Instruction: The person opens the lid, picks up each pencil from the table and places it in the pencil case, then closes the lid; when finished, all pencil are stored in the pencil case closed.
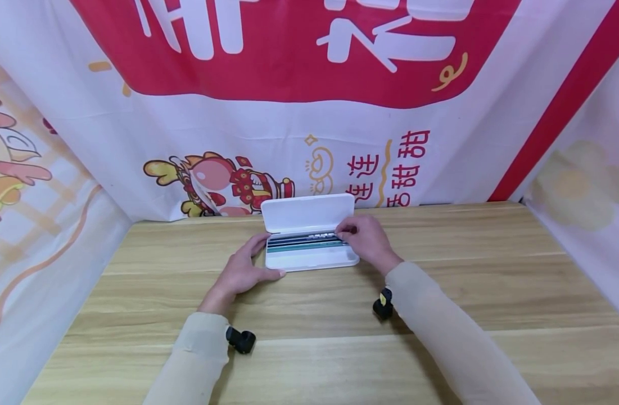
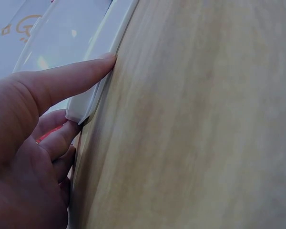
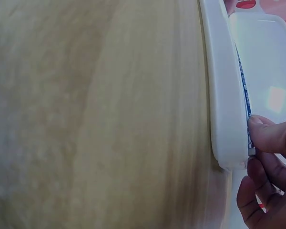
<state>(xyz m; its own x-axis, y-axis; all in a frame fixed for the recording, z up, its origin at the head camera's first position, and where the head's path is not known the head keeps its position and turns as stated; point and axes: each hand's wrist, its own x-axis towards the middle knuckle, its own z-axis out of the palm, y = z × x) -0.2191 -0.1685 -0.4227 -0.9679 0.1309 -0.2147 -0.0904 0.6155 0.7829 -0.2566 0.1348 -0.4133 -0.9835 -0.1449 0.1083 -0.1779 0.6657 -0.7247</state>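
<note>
A white pencil case (image 1: 314, 260) lies on the table with its lid (image 1: 309, 214) raised at the back. Several dark blue and green pencils (image 1: 299, 243) lie lengthwise inside, toward the hinge side. My left hand (image 1: 240, 273) grips the case's left end, the thumb along the front edge and the fingers round the end corner, as the left wrist view shows. At the right end, my right hand (image 1: 367, 239) pinches the end of a blue pencil (image 3: 245, 90) between thumb and fingertips. That pencil lies along the case's inside in the right wrist view.
The wood-grain table (image 1: 309, 337) extends in front of the case and to both sides. Behind it hangs a printed white and red cloth (image 1: 299, 121), close to the raised lid. More printed cloth flanks the table left and right. A small black camera sits at each wrist.
</note>
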